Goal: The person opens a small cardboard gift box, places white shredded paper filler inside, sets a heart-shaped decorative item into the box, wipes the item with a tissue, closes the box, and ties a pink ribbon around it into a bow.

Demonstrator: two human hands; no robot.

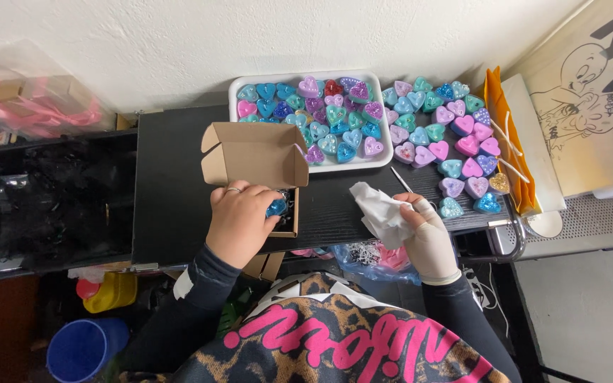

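Note:
My left hand [239, 220] rests over a small open cardboard box [257, 156] on a black table [172, 184]. Its fingers hold a blue heart-shaped charm [277, 206] with a metal chain just inside the box. My right hand [431, 237], in a pale glove, grips a crumpled white tissue [381, 209] above the table's front edge. A white tray [239, 86] behind the box is packed with several glittery heart charms in blue, teal, pink and purple. More heart charms [448, 138] lie loose on the table right of the tray.
A thin white stick [400, 179] lies beside the tissue. An orange paper bag [509, 135] and a drawn poster [590, 99] stand at the right. A black bin of shredded filler [44, 198] sits left. A blue bucket [83, 347] and a yellow container [111, 291] are on the floor.

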